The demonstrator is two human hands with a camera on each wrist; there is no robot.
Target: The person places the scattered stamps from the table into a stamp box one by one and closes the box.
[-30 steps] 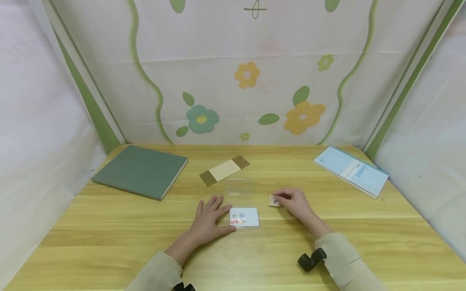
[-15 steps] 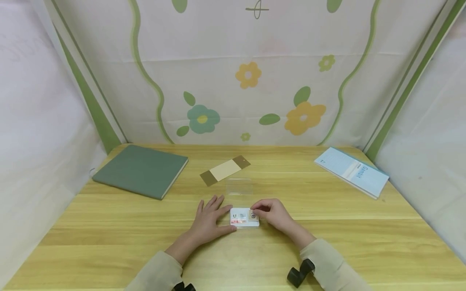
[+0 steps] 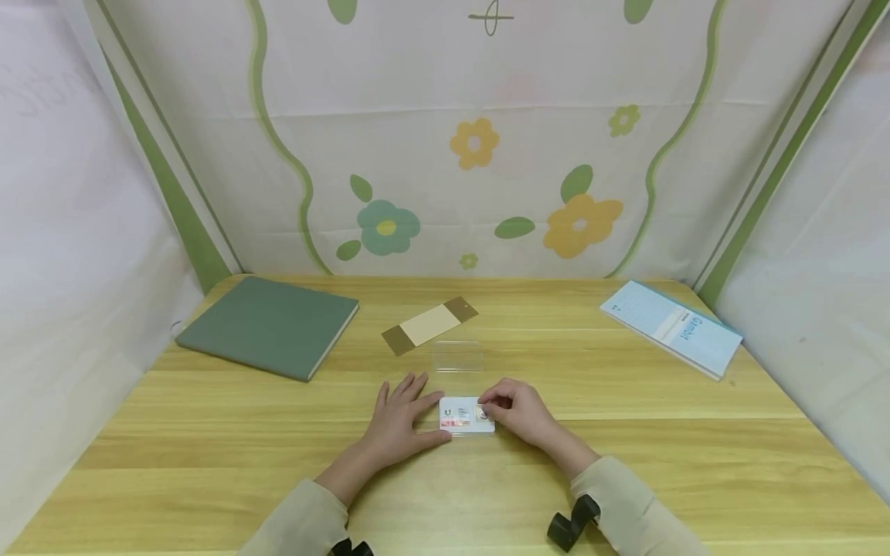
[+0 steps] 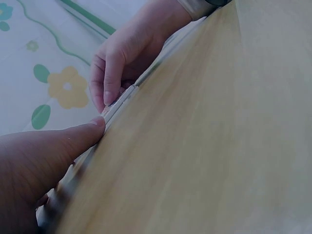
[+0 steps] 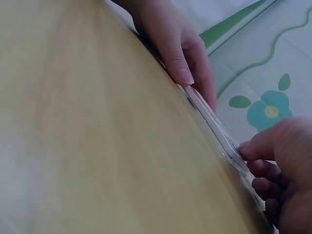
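A small white rectangular case lies flat on the table, printed at its left end with a logo and a red strip. My left hand steadies the case's left end, with the index fingertip at the far corner and the thumb at the near one. The other left fingers are spread on the table. A small square piece with a dark round print sits at the case's right end. My right hand pinches that square with thumb and index finger, partly hiding it. Both wrist views show the case edge-on.
Just behind the case lies a clear plastic lid. A brown and beige card strip is further back. A green notebook lies at the left, a light blue notepad at the right. A flowered cloth hangs behind the table.
My right hand has carried the small square left from the table onto the case's right end. Over the last half second it has barely moved. My left hand stays in place.
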